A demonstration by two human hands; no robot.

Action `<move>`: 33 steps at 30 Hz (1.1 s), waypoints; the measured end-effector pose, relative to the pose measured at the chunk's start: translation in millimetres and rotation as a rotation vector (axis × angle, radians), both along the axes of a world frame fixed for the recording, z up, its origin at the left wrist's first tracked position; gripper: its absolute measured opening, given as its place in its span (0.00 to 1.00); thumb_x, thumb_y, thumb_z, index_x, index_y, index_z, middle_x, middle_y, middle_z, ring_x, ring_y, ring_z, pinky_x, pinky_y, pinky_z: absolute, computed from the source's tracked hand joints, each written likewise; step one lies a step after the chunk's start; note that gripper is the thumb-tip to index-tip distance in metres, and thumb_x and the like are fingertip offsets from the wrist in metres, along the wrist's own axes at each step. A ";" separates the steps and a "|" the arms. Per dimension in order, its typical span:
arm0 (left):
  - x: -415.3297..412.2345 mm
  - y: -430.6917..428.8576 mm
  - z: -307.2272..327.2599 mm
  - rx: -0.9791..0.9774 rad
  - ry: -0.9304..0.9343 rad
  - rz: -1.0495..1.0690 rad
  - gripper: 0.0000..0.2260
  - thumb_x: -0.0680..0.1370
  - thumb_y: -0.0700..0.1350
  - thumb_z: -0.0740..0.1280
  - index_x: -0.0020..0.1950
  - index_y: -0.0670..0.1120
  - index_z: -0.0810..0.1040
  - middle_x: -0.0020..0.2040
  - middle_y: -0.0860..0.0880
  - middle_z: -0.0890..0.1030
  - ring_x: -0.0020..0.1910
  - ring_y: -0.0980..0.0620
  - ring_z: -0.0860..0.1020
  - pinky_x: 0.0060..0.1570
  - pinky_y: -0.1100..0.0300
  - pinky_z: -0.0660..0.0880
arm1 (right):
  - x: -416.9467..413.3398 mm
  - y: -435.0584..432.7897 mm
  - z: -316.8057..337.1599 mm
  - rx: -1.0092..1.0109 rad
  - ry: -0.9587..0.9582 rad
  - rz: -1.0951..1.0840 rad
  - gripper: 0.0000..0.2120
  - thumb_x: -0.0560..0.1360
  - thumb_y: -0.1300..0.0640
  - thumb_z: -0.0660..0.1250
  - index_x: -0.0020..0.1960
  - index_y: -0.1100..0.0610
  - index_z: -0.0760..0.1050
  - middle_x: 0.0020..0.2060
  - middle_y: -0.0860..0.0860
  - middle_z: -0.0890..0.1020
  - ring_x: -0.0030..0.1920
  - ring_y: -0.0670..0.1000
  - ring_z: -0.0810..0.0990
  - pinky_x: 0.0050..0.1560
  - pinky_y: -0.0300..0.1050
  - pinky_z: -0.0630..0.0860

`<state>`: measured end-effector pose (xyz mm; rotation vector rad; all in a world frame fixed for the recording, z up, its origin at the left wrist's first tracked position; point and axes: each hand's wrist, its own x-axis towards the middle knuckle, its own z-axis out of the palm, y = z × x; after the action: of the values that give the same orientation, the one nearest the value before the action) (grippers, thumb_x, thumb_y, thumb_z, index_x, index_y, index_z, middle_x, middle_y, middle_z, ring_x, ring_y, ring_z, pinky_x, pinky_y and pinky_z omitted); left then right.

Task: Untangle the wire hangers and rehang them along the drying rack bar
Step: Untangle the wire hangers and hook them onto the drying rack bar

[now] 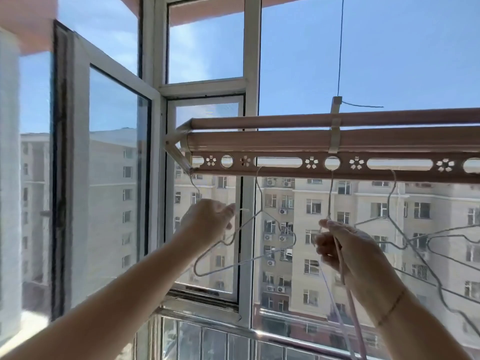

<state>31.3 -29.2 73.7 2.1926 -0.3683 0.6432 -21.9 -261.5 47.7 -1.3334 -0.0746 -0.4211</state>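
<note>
Our right hand (345, 253) pinches the neck of a pale pink wire hanger (350, 307), its hook up in a round hole and its thin body running down past the wrist toward us; our left hand (207, 220) is clenched round fine grey wire (195, 183) that curves up to the bar's left end; just beside it a grey hanger (246, 261) hangs hook-up from a long slot, its notched shoulder sloping down-left; a further grey hanger (389, 201) spreads rightward, crossed by more wire; we count four hooks at the bar. The drying rack bar (285, 141), two smooth pinkish tubes over a strip pierced with circles, slots and flower shapes, runs level from left to right before white window frames (250, 61).
</note>
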 end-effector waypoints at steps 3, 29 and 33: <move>-8.8 19.6 10.4 0.050 -0.068 0.145 0.15 0.79 0.53 0.61 0.46 0.44 0.81 0.38 0.47 0.82 0.33 0.49 0.78 0.37 0.61 0.72 | -7.2 2.3 -2.2 0.036 -0.004 0.025 0.09 0.78 0.59 0.59 0.51 0.63 0.74 0.33 0.55 0.80 0.34 0.52 0.78 0.35 0.43 0.74; -2.7 54.3 -27.6 -0.257 0.054 0.049 0.12 0.82 0.41 0.55 0.48 0.40 0.78 0.27 0.49 0.68 0.15 0.61 0.63 0.18 0.71 0.58 | 1.9 1.2 -62.1 0.189 0.069 -0.055 0.13 0.80 0.57 0.54 0.45 0.60 0.74 0.42 0.59 0.77 0.43 0.54 0.76 0.44 0.47 0.71; -6.9 50.3 -30.2 -0.253 -0.022 0.068 0.14 0.82 0.45 0.54 0.47 0.43 0.78 0.27 0.51 0.67 0.15 0.60 0.62 0.19 0.70 0.58 | 1.5 0.3 -62.9 0.213 0.069 -0.044 0.13 0.80 0.57 0.55 0.47 0.62 0.74 0.42 0.59 0.77 0.44 0.54 0.76 0.47 0.47 0.72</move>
<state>24.4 21.1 43.5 1.9645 -0.2121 0.7116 -20.5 -261.2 -15.1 -1.1396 0.0560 -0.4082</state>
